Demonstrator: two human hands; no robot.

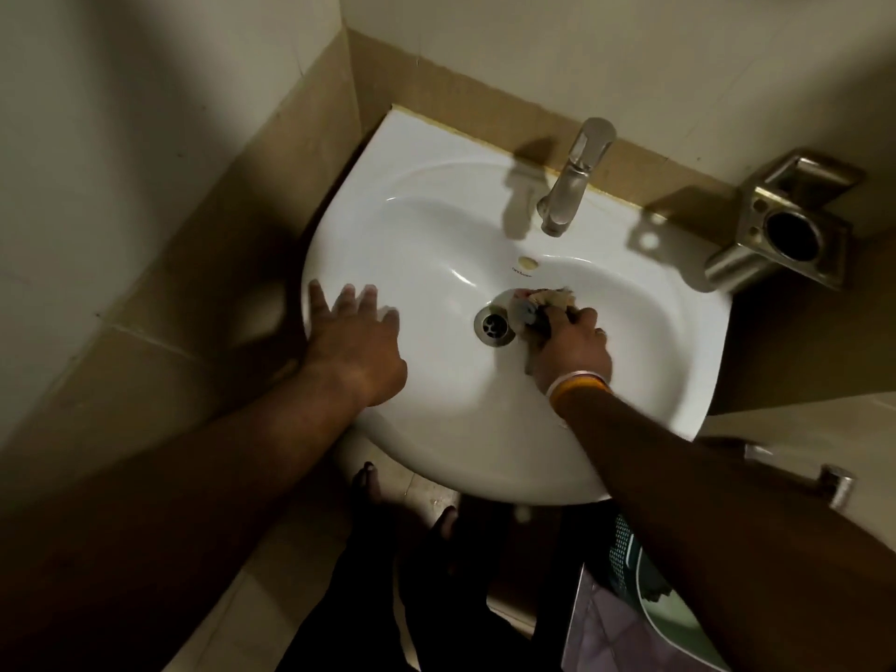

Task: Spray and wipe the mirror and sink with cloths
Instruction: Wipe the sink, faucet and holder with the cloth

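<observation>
A white ceramic sink (436, 220) fills the middle of the head view, with a metal drain (493, 326) at the bottom of its bowl. My right hand (572, 341) grips a bunched, pale multicoloured cloth (543, 303) and presses it into the bowl just right of the drain. On the sink's left rim my left hand (356, 339) rests flat, its fingers spread and straight. No mirror or spray bottle is in view.
A brushed metal tap (572, 181) stands at the sink's back edge. A metal toothbrush holder (788, 225) is fixed to the wall at the right. Tiled walls close in at left and back. A metal fitting (836, 482) sticks out at lower right.
</observation>
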